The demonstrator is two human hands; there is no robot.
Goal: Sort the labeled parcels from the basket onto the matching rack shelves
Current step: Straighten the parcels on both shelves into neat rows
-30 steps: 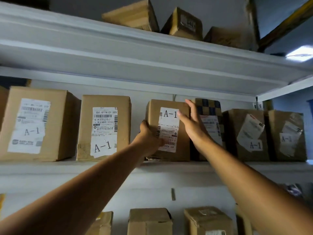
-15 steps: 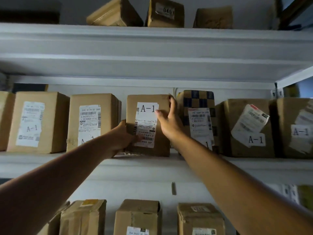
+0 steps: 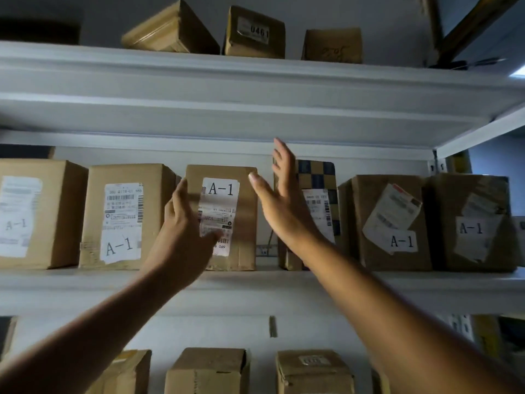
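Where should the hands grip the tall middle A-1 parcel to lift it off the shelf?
Probably by its two narrow side faces, approached from the front. The middle A-1 parcel stands upright, with a gap at each side; the open left hand and right hand already flank it.

I count six parcels on the middle shelf (image 3: pixel 397 282): five plain brown cartons, e.g. the centre A-1 parcel (image 3: pixel 244 217), plus one checkered box (image 3: pixel 315 174). Five show an A-1 label (checkered one's marking is hidden by a hand). Top shelf (image 3: pixel 255 72): three boxes. Bottom row: I see three boxes clearly, more cut off at the edges. Two hands, left hand (image 3: pixel 181 240) and right hand (image 3: pixel 281 206).
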